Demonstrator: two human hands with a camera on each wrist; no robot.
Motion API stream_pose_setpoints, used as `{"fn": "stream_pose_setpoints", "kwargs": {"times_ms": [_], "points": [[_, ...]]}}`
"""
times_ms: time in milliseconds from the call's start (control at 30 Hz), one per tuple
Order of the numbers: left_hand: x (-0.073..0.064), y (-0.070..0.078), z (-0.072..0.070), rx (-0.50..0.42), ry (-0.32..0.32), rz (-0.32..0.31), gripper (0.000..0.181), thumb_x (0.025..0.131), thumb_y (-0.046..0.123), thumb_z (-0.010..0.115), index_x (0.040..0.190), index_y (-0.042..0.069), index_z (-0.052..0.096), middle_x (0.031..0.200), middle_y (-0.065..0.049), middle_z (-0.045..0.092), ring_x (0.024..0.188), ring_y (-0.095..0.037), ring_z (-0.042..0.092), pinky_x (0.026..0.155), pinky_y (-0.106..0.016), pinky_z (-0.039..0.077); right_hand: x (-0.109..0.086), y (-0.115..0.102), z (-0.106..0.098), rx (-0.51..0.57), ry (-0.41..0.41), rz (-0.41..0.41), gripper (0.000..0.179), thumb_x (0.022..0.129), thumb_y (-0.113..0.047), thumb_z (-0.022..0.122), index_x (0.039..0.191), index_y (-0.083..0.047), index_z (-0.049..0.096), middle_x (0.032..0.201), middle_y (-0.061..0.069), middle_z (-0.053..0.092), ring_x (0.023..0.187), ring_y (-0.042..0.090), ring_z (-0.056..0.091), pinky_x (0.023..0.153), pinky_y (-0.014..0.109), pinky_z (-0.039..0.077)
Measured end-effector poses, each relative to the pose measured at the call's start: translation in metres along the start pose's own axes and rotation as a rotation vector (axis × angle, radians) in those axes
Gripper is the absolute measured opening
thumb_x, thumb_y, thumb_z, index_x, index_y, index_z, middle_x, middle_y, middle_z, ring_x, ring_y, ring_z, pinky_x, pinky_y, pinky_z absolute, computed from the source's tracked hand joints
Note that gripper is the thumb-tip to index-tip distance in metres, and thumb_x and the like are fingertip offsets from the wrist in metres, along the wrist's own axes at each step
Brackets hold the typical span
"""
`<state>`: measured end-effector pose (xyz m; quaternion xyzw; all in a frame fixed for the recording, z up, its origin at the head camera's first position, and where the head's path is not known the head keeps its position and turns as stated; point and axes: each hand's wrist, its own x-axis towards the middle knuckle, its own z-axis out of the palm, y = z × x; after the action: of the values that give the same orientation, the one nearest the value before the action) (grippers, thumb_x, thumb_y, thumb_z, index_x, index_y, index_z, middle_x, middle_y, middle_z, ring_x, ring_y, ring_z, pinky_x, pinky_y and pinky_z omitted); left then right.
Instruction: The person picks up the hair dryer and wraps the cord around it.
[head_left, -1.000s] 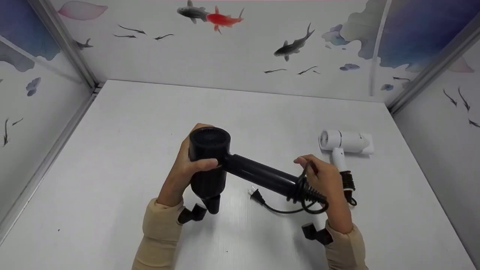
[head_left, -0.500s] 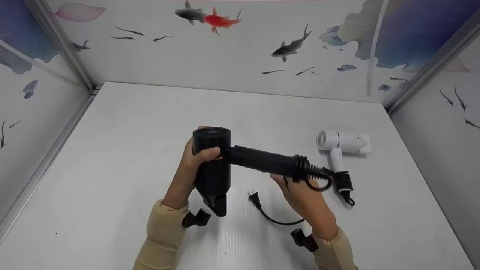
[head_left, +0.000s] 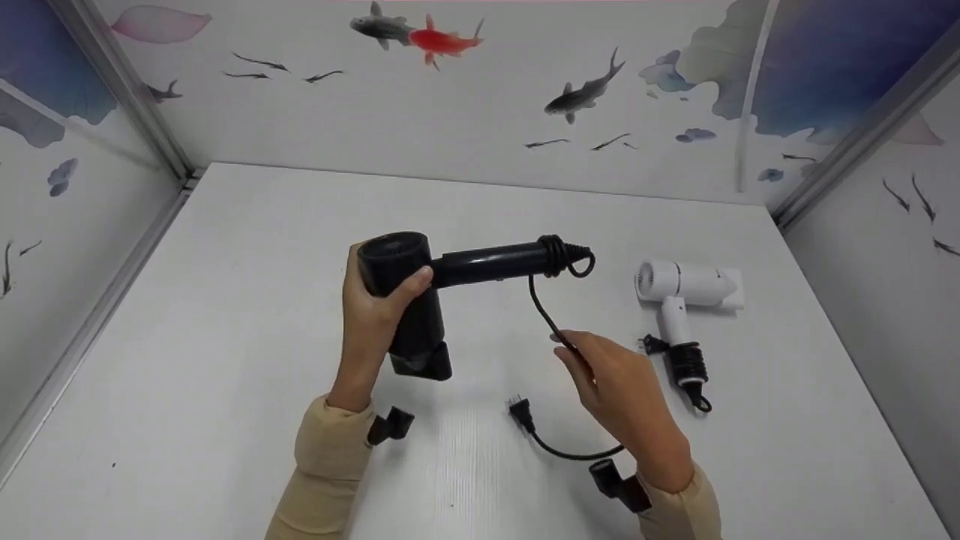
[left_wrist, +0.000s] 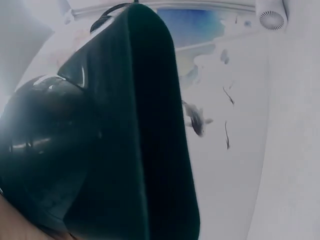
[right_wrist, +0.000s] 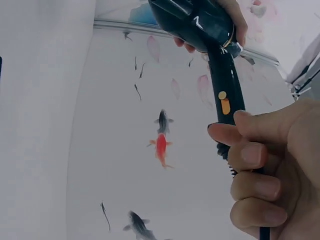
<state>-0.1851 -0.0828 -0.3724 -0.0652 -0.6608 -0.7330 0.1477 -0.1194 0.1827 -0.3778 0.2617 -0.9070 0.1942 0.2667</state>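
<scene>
A black hair dryer [head_left: 491, 262] is held up over the table by my left hand [head_left: 373, 307], which grips its barrel with the thumb across the near side. Its handle points right, with a few turns of black cord [head_left: 553, 256] wound near the end. My right hand [head_left: 622, 394] pinches the cord hanging from those turns; the loose end runs below the hand to a two-prong plug [head_left: 520, 411]. In the right wrist view, curled fingers [right_wrist: 255, 185] hold the cord below the handle, where gold buttons [right_wrist: 225, 103] show. The dryer's nozzle [left_wrist: 160, 120] fills much of the left wrist view.
A white hair dryer [head_left: 690, 285] lies on the table at the right, its black cord [head_left: 688, 364] wrapped round the handle and its plug [head_left: 654, 344] beside it. Printed wall panels [head_left: 465, 112] enclose the white table [head_left: 225, 300] at the back and sides.
The dryer has risen, its handle tipping from slanting down right to slightly up. My right hand has dropped from beside the handle end, first passing under it, and now holds the cord lower.
</scene>
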Motion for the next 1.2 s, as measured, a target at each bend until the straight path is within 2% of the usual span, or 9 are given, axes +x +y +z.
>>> {"fn": "stream_pose_setpoints", "kwargs": {"times_ms": [133,300,433,533,700,833,1033,1133,1200], "points": [[0.000,-0.004,0.002,0.085,-0.021,0.041,0.055,0.076,0.019,0.075,0.120,0.008,0.045,0.106,-0.007,0.060,0.090,-0.021,0.058,0.078,-0.034,0.051,0.002,0.004,-0.006,0.063,0.120,-0.033,0.008,0.082,-0.004,0.067,0.090,-0.004,0.067,0.070,0.000,0.060,0.057,0.005,0.047,0.050,0.016,0.039],[-0.003,-0.008,0.004,0.162,-0.061,0.043,0.058,0.074,0.023,0.078,0.121,0.012,0.046,0.105,-0.006,0.062,0.089,-0.019,0.059,0.079,-0.035,0.050,0.004,0.011,-0.012,0.096,0.241,-0.049,0.010,0.088,-0.011,0.063,0.088,-0.003,0.068,0.066,0.000,0.053,0.060,0.008,0.042,0.053,0.016,0.034],[-0.005,-0.008,0.008,0.222,-0.140,0.049,0.059,0.075,0.027,0.077,0.123,0.013,0.044,0.104,-0.005,0.062,0.089,-0.018,0.060,0.078,-0.035,0.051,0.005,0.016,-0.014,0.104,0.317,-0.066,0.022,0.093,-0.020,0.056,0.090,-0.001,0.068,0.066,0.001,0.049,0.063,0.012,0.038,0.059,0.019,0.030],[-0.007,-0.008,0.009,0.254,-0.203,0.044,0.060,0.076,0.028,0.076,0.124,0.015,0.043,0.104,-0.005,0.062,0.089,-0.018,0.061,0.078,-0.036,0.052,0.005,0.018,-0.015,0.139,0.368,-0.051,0.025,0.092,-0.022,0.056,0.091,0.000,0.068,0.066,0.003,0.046,0.065,0.014,0.034,0.063,0.021,0.026],[-0.009,-0.008,0.010,0.224,-0.313,-0.002,0.059,0.075,0.023,0.077,0.122,0.014,0.044,0.104,-0.005,0.062,0.088,-0.019,0.061,0.077,-0.036,0.053,0.004,0.017,-0.016,0.187,0.454,-0.007,0.021,0.088,-0.019,0.061,0.089,0.001,0.068,0.064,0.005,0.046,0.065,0.016,0.033,0.064,0.020,0.025],[-0.009,-0.008,0.010,0.185,-0.410,-0.014,0.054,0.076,0.021,0.076,0.120,0.013,0.045,0.106,-0.006,0.062,0.088,-0.020,0.063,0.076,-0.035,0.054,0.004,0.016,-0.019,0.194,0.488,0.037,0.017,0.085,-0.015,0.065,0.087,0.001,0.069,0.065,0.007,0.048,0.064,0.016,0.034,0.061,0.018,0.028],[-0.011,-0.006,0.009,0.181,-0.492,0.002,0.052,0.076,0.022,0.076,0.118,0.017,0.046,0.105,-0.004,0.063,0.087,-0.020,0.063,0.076,-0.035,0.053,0.002,0.016,-0.022,0.219,0.509,0.094,0.014,0.083,-0.012,0.068,0.083,0.001,0.068,0.063,0.007,0.045,0.063,0.014,0.034,0.060,0.017,0.027],[-0.010,-0.005,0.010,0.155,-0.524,0.030,0.053,0.075,0.022,0.076,0.118,0.017,0.046,0.104,-0.004,0.063,0.085,-0.021,0.062,0.075,-0.037,0.053,0.001,0.019,-0.024,0.256,0.493,0.150,0.005,0.078,-0.001,0.071,0.082,0.001,0.068,0.062,0.006,0.041,0.063,0.010,0.032,0.058,0.018,0.024],[-0.011,-0.004,0.010,0.135,-0.537,0.048,0.053,0.073,0.022,0.077,0.117,0.016,0.047,0.103,-0.004,0.063,0.085,-0.021,0.062,0.075,-0.038,0.053,-0.001,0.019,-0.025,0.298,0.456,0.199,0.007,0.077,0.003,0.070,0.083,0.000,0.069,0.063,0.004,0.040,0.063,0.008,0.031,0.056,0.017,0.023]]}}
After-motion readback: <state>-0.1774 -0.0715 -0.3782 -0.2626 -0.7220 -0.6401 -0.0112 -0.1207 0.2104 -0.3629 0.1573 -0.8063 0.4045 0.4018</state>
